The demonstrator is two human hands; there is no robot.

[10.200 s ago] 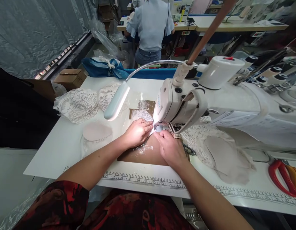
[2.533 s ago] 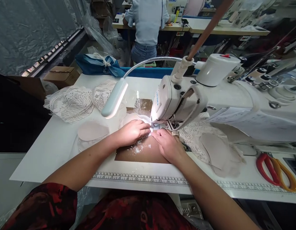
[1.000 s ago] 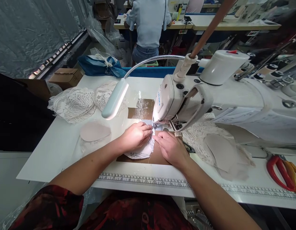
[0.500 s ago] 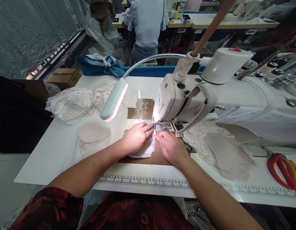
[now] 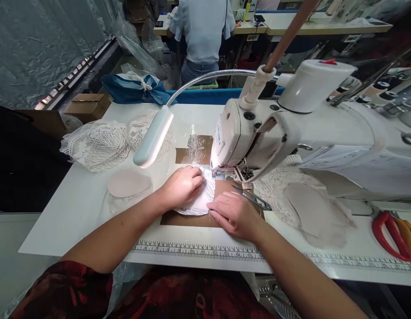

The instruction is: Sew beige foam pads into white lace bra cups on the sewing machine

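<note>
Left hand (image 5: 182,186) and right hand (image 5: 232,213) press lace piece (image 5: 205,195) flat.

Red-handled scissors (image 5: 389,237) lie at the table's right end, a cardboard box (image 5: 87,104) and blue bundle (image 5: 135,88) beyond it.

A garment sewing workshop: an industrial sewing machine (image 5: 258,133) with a gooseneck lamp (image 5: 154,137) stands on a white surface (image 5: 86,199) edged by a printed ruler (image 5: 199,252), lace pieces (image 5: 95,144) are stacked at left, and another person (image 5: 202,31) sits at a further machine at top centre.
</note>
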